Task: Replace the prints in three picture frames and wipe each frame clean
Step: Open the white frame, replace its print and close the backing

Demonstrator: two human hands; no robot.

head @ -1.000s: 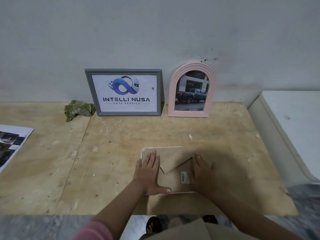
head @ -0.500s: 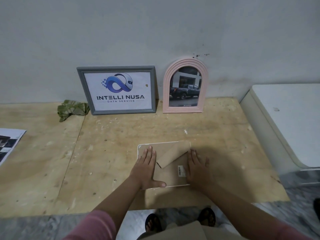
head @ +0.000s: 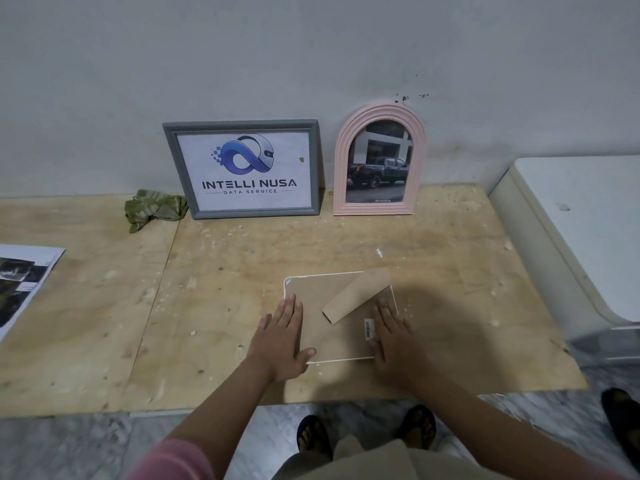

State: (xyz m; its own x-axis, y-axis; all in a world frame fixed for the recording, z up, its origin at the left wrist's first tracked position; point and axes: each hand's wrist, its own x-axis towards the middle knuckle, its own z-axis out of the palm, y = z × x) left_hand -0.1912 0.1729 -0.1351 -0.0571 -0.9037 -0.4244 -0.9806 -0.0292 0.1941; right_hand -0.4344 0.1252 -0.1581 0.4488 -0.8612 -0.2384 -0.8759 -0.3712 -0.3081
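Note:
A white frame (head: 337,292) lies face down on the plywood table (head: 207,306), its brown backing board up and its stand flap (head: 356,294) folded across it. My left hand (head: 282,336) rests flat on the frame's left side, fingers straight. Flat on the right side, next to a barcode sticker (head: 369,328), lies my right hand (head: 391,336). A grey frame (head: 242,169) with a logo print leans on the wall. Beside it stands a pink arched frame (head: 379,161) with a truck photo. A crumpled green cloth (head: 152,209) lies left of the grey frame.
Loose prints (head: 20,282) lie at the table's left edge. A white appliance (head: 571,230) stands against the table's right side. The table's front edge runs just below my wrists, with marble floor and my sandalled feet (head: 367,431) under it.
Both hands keep pressing on the face-down frame; their grip looks unchanged. The camera view has shifted a little between frames.

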